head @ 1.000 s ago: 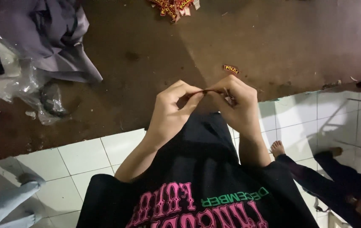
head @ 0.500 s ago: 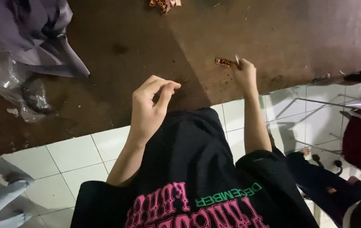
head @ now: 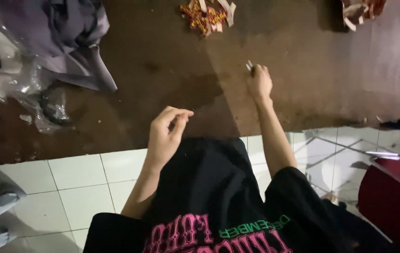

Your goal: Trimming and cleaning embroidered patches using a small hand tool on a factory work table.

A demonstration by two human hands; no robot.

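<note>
1. The right hand [head: 259, 84] was stretched out over the dark brown worn floor mat [head: 172, 79], with its fingers pinched round a small pale sliver-like scrap [head: 248, 66] that poked up past the fingertips. It was too small and blurry to say what it actually was.
2. The left hand [head: 166, 136] hung in the air close to the body, above the black printed shirt [head: 209, 197]. Its fingers were curled loosely, thumb near the index tip. I honestly couldn't tell whether anything was in there.
3. Handling-wise, I'd guess that scrap weighed next to nothing and was thin and bendy, easy to crush or drop. A fingertip pinch near its lower end looked like the only sensible hold.
4. Further out lay a loose heap of red and yellow wrapper bits with pale strips [head: 207, 14], well apart from both hands.
5. At the top right corner sat what looked like a brownish open box or bag [head: 361, 9] with more of the same scraps in it, though it was cut off by the frame edge.
6. On the left were crumpled clear plastic bags [head: 17, 89] and a grey folded cloth [head: 69, 42]. I couldn't see what the plastic held.
7. White floor tiles [head: 69, 182] ran under the person's knees.
</note>
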